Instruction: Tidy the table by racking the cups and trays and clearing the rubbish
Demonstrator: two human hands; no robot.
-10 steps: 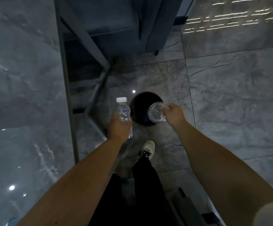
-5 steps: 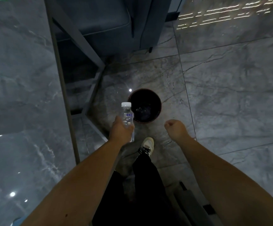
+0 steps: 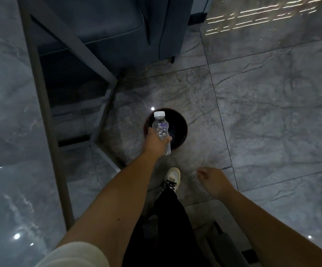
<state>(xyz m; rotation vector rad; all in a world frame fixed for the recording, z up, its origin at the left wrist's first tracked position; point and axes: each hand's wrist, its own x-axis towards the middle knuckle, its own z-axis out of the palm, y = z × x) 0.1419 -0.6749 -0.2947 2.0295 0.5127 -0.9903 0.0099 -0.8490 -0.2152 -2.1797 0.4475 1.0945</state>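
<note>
A round dark bin (image 3: 181, 126) stands on the grey floor tiles ahead of my feet. My left hand (image 3: 155, 143) grips a small clear plastic bottle (image 3: 161, 126) with a white cap, held upright right over the bin's opening. My right hand (image 3: 213, 180) hangs lower and nearer to me, to the right of the bin, fingers curled into a loose fist with nothing in it. Something pale glints inside the bin, too dark to make out.
A glossy grey marble table top (image 3: 8, 132) with a metal frame (image 3: 46, 116) fills the left side. A blue-grey sofa (image 3: 117, 26) stands behind the bin. My leg and white shoe (image 3: 172, 178) are on the floor just short of the bin.
My right hand let go of a clear plastic cup over the bin and drew back toward me. My left hand carried the bottle rightward, from beside the bin to above its opening.
</note>
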